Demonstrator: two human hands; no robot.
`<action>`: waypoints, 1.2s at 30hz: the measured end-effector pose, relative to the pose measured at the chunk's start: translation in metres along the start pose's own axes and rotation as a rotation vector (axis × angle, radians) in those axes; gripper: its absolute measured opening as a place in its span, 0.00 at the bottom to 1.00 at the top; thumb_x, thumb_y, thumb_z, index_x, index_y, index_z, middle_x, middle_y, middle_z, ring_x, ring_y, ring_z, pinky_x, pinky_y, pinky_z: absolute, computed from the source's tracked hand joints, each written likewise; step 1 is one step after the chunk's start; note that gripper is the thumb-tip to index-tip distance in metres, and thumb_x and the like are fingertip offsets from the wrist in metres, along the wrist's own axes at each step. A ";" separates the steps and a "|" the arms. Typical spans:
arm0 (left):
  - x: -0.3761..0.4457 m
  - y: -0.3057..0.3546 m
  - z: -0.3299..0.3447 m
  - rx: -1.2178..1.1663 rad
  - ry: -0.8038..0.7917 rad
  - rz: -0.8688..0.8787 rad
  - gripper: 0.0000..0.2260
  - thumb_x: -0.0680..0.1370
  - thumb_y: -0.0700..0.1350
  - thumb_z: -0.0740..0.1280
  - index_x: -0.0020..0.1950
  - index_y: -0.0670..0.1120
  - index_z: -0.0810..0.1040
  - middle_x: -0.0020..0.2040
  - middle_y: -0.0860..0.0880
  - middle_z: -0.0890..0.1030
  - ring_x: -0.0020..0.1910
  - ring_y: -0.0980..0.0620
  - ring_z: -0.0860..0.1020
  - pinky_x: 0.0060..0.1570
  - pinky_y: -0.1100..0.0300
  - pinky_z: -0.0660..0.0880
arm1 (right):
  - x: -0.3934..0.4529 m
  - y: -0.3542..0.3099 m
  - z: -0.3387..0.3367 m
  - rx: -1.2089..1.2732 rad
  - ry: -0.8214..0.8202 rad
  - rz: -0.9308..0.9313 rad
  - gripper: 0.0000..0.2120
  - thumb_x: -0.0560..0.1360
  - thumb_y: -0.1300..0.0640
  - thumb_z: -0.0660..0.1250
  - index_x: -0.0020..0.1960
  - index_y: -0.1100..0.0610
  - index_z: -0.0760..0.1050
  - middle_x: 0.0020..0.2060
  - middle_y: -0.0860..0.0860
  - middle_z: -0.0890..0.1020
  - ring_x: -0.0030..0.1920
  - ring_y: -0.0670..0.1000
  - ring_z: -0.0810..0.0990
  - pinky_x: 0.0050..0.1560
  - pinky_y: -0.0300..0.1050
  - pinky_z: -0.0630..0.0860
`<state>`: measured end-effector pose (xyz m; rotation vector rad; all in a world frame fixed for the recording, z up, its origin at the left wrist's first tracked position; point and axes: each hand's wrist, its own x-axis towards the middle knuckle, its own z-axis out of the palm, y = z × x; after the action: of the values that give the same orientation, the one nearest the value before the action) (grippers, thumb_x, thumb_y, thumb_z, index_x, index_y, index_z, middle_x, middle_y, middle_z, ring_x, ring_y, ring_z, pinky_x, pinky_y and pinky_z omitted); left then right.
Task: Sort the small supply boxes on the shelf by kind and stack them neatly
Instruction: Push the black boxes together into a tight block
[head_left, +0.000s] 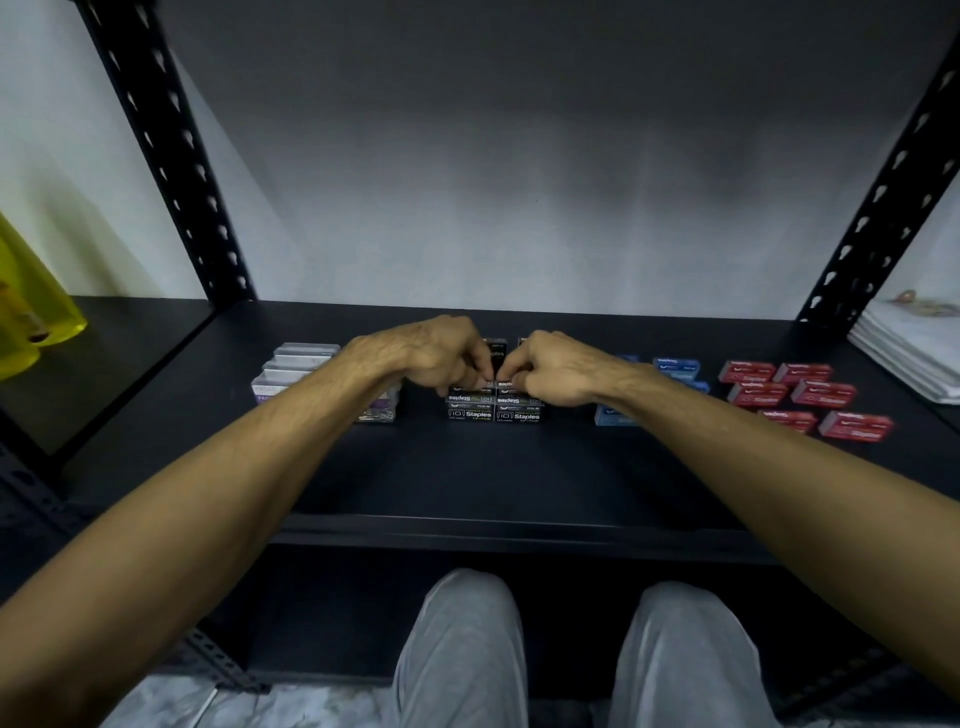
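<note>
On the black shelf (467, 467), a yellow translucent container (31, 312) sits at far left, then a cluster of clear-lidded clip boxes (291, 371). At the centre the left hand (441, 353) and right hand (550, 369) meet, curled fingers pinching the top boxes of the stacked black staple boxes (493, 410). Further right lie blue staple boxes (675, 366), scattered red staple boxes (810, 395) and folded white cloths (914, 348).

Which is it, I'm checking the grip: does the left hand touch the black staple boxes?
Touching. The head view shows the left hand with fingertips curled down onto the top of the black staple boxes, no gap visible between them.
</note>
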<state>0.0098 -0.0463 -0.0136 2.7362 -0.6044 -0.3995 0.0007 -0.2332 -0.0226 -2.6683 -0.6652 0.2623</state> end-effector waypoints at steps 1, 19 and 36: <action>0.000 0.000 0.000 -0.001 -0.003 -0.001 0.06 0.78 0.44 0.70 0.53 0.53 0.83 0.39 0.59 0.81 0.33 0.51 0.82 0.42 0.62 0.74 | -0.001 0.000 0.000 0.003 -0.001 0.001 0.18 0.77 0.63 0.62 0.61 0.49 0.81 0.56 0.46 0.82 0.53 0.43 0.77 0.53 0.37 0.70; -0.014 0.008 -0.005 0.024 -0.008 -0.070 0.11 0.79 0.53 0.66 0.59 0.53 0.81 0.34 0.54 0.82 0.36 0.55 0.82 0.50 0.53 0.80 | -0.007 -0.005 -0.006 0.005 -0.086 0.048 0.16 0.75 0.53 0.64 0.62 0.46 0.78 0.58 0.46 0.80 0.57 0.48 0.77 0.59 0.45 0.73; -0.014 0.010 0.017 0.137 0.033 -0.077 0.15 0.72 0.50 0.76 0.56 0.52 0.79 0.38 0.53 0.79 0.38 0.54 0.79 0.41 0.59 0.73 | -0.009 -0.007 0.009 -0.138 -0.057 -0.031 0.19 0.72 0.56 0.74 0.62 0.51 0.78 0.38 0.43 0.76 0.37 0.41 0.73 0.32 0.36 0.66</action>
<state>-0.0117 -0.0526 -0.0229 2.8980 -0.5381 -0.3419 -0.0123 -0.2290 -0.0278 -2.7881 -0.7682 0.2949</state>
